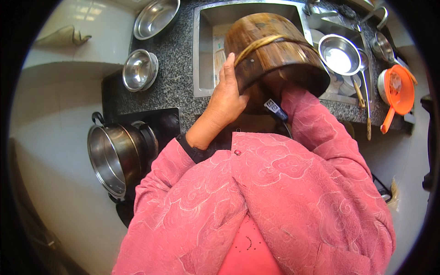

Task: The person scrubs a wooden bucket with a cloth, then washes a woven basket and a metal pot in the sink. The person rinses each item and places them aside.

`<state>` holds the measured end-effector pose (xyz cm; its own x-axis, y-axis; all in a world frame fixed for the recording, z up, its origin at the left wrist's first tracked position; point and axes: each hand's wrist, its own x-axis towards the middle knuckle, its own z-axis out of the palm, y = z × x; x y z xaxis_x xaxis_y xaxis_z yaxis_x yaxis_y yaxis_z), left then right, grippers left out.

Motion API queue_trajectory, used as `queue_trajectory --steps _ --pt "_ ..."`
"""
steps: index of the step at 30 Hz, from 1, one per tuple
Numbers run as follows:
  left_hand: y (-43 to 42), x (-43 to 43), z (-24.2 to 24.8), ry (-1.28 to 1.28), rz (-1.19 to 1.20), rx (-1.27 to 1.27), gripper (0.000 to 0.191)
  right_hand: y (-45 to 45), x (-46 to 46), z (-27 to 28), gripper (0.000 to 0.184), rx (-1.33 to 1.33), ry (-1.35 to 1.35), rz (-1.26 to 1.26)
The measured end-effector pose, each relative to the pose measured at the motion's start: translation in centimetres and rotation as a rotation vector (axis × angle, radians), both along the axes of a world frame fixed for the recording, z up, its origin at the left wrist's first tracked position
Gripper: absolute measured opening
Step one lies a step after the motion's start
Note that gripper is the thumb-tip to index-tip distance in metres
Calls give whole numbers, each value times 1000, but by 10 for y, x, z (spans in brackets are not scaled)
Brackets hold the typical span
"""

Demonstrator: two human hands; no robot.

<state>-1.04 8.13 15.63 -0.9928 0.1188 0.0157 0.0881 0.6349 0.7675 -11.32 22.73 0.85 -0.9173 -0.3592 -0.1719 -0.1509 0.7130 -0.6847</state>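
Note:
A wooden bucket [271, 44] with a woven band around it is tilted over the left basin of the steel sink [202, 68], its open mouth turned down towards me. My left hand [227, 89] grips the bucket's left side, fingers along the outer wall by the band and thumb near the rim. My right forearm, in a pink sleeve, reaches into the mouth; the right hand is hidden inside, so what it holds or touches does not show. A blue-and-white tag [276, 109] hangs at the right cuff.
Steel bowls [137, 70] and a larger steel basin [156, 19] stand left on the granite counter. A steel pot [110, 158] is on the stove. At right are a steel pan [339, 55], ladles, a faucet [319, 13] and an orange strainer [400, 89].

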Motion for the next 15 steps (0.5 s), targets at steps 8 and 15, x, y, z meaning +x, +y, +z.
queue_trajectory --steps 8,15 --pt "-8 -6 -3 -68 45 94 88 -2 38 -4 19 71 123 124" --pt "-5 -5 3 -49 17 78 89 -17 9 -6 23 42 81 145"
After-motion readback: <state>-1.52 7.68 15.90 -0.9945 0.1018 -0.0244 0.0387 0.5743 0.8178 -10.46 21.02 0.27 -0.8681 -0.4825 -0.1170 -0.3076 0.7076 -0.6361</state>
